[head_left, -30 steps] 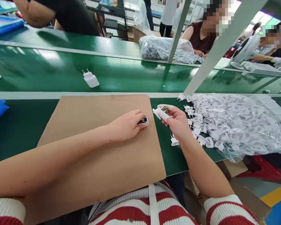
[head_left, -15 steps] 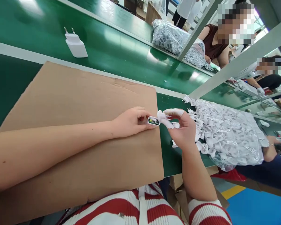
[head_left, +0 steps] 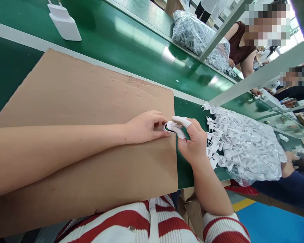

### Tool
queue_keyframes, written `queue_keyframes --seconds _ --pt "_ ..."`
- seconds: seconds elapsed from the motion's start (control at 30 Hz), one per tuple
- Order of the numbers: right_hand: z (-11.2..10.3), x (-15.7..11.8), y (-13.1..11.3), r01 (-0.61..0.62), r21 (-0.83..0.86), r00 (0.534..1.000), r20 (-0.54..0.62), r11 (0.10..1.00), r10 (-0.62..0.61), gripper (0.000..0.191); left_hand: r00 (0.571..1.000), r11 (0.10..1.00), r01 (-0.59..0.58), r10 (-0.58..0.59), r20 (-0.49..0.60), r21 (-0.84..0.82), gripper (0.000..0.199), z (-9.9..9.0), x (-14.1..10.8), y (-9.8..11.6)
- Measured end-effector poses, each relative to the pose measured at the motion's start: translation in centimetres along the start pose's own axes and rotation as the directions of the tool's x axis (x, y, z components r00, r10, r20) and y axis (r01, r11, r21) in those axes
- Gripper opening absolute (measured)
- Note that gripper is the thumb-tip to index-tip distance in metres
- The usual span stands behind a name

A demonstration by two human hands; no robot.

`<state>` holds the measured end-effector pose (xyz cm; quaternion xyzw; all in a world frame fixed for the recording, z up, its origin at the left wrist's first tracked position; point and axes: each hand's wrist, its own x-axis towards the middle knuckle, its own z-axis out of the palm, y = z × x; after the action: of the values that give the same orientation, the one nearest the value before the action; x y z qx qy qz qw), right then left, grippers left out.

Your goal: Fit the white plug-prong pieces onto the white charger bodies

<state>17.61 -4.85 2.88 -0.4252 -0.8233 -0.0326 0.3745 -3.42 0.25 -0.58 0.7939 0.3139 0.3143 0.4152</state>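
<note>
Over the right edge of the cardboard sheet (head_left: 111,101), my left hand (head_left: 147,127) is closed around a white charger housing (head_left: 165,127). Its open end faces right, with a bit of the circuit board showing inside. White covers sit on the fingertips of my right hand (head_left: 194,140). Thumb and fingers of that hand pinch a small white plug cap (head_left: 170,124) at the housing's open end, partly covering it. The fingers hide most of the cap, and I cannot tell how far it sits in.
Right of my hands, many white plug caps (head_left: 215,148) spill from a clear plastic bag (head_left: 253,148). A white charger with two pins (head_left: 66,25) lies on the green bench at upper left. Beyond the metal post (head_left: 223,28), a co-worker (head_left: 239,44) sits near another bag (head_left: 190,32).
My right hand has moved left, bringing the plug cap against the housing's open end, so less circuit board shows. The camera view has shifted slightly.
</note>
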Motion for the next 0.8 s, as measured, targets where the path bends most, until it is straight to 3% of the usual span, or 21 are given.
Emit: queue_keyframes --seconds 0.3,0.5,0.8 --pt "0.07 0.06 0.29 -0.001 -0.008 0.995 0.100 1.000 0.002 0.028 1.000 1.000 0.017 -0.016 0.006 -0.006 0.028 0.04 0.03 0.14" --pt "-0.54 0.66 -0.25 -0.062 -0.090 0.975 0.206 0.994 0.079 0.033 1.000 1.000 0.014 -0.014 0.002 0.028 0.027 0.10 -0.10 0.10" --pt "-0.14 -0.09 -0.04 -0.113 0.010 0.991 0.066 0.994 0.112 0.022 0.999 0.999 0.040 -0.040 0.000 -0.031 0.030 -0.09 -0.17 0.35"
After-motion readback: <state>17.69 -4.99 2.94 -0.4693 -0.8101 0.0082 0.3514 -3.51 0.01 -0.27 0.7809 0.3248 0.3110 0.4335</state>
